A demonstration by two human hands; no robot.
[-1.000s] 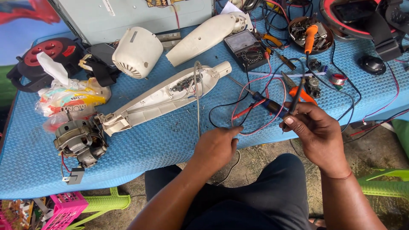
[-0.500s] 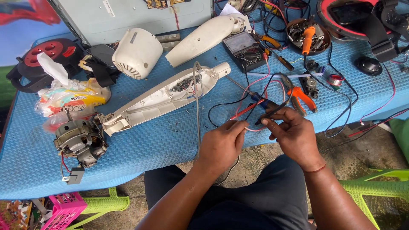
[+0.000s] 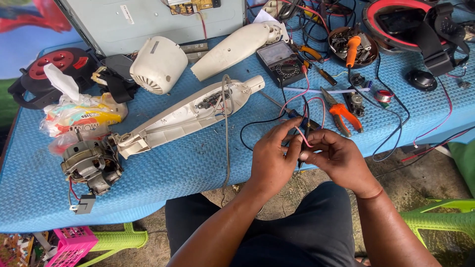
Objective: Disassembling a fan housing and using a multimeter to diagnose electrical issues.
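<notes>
My left hand (image 3: 271,160) and my right hand (image 3: 337,159) meet at the table's front edge, fingertips pinched together on a thin pink wire (image 3: 300,137) and a dark probe-like tool. The wire runs back toward a black multimeter (image 3: 282,62). To the left lies an opened cream appliance housing (image 3: 190,114) with a grey cord (image 3: 227,133) hanging over the edge. Orange-handled pliers (image 3: 342,116) lie just beyond my right hand.
A bare electric motor (image 3: 90,165) sits at the housing's left end, next to a plastic bag (image 3: 81,117). A cream motor cover (image 3: 157,64), a second shell half (image 3: 238,45), a red cable reel (image 3: 49,69), a black mouse (image 3: 421,79) and tangled wires crowd the blue foam mat (image 3: 163,173).
My right hand has moved left, away from the pliers, and joined my left hand. Both now pinch the pink wire between them.
</notes>
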